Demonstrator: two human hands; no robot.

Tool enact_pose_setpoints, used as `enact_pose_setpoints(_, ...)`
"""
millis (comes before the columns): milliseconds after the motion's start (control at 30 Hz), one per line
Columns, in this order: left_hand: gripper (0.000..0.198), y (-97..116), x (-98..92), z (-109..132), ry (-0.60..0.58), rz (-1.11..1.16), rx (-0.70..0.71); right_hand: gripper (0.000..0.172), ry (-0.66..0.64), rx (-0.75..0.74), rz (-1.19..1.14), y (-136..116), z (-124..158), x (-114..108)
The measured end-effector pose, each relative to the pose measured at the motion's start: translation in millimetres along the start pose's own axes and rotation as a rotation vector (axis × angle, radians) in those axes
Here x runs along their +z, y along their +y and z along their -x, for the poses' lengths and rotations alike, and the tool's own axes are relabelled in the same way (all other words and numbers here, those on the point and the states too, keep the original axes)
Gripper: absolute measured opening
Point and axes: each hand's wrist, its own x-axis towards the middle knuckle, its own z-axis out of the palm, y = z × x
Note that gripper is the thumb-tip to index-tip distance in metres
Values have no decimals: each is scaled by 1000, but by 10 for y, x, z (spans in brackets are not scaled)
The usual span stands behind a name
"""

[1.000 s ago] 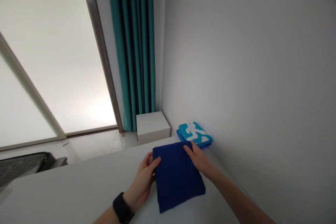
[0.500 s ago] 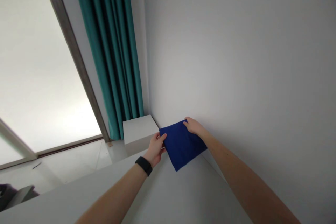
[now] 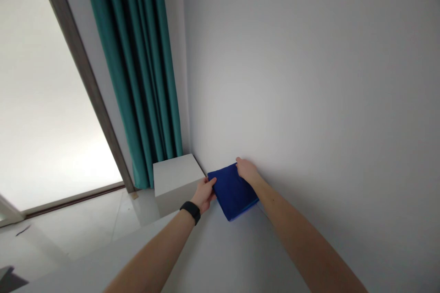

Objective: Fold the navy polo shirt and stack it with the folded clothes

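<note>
Near the wall (image 3: pixel 292 78) and white box (image 3: pixel 178 174), with teal curtain (image 3: pixel 144 64) beyond. Above white surface (image 3: pixel 209 256), clamped in the grip of left hand (image 3: pixel 204 195) and right hand (image 3: pixel 247 170): folded cloth (image 3: pixel 231 193), deep blue, squarish.

Teal curtain (image 3: pixel 137 64) between frosted panel (image 3: pixel 41 100) and pale wall (image 3: pixel 309 78); white box (image 3: pixel 178 175) at foot.

both hands (image 3: pixel 204 195) hold a folded blue cloth (image 3: pixel 231 192) by its edges beside a pale wall (image 3: pixel 309 91).
</note>
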Motion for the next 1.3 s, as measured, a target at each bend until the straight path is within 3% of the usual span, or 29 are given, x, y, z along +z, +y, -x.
enact_pose_setpoints(300,14,-65,-37,-49,25,-48,-31,33,92,-81,46,-78,256,30)
enact_pose_setpoints(467,17,-43,-41,-49,36,-111,-36,33,141,-297,21,6,708,-22)
enact_pose_setpoints(567,21,-20,-50,-49,32,-157,-33,35,240,-395,-160,195,1062,128)
enact_pose_setpoints(667,28,-8,-62,-60,37,-200,-37,30,397,-52,-610,378,1379,438)
enact_pose_setpoints(767,32,-15,-72,-85,48,-229,-39,33,210,308,-1176,440,1554,716)
enact_pose_setpoints(867,33,-23,-78,-107,50,-245,-30,38,67,451,-1478,386,1542,798)
enact_pose_setpoints(1200,32,-23,-99,-107,15,-252,17,42,-9,511,-1460,346,1212,588)
enact_pose_setpoints(1300,35,-40,-104,-115,6,-242,30,36,-17,514,-1443,349,1157,582)
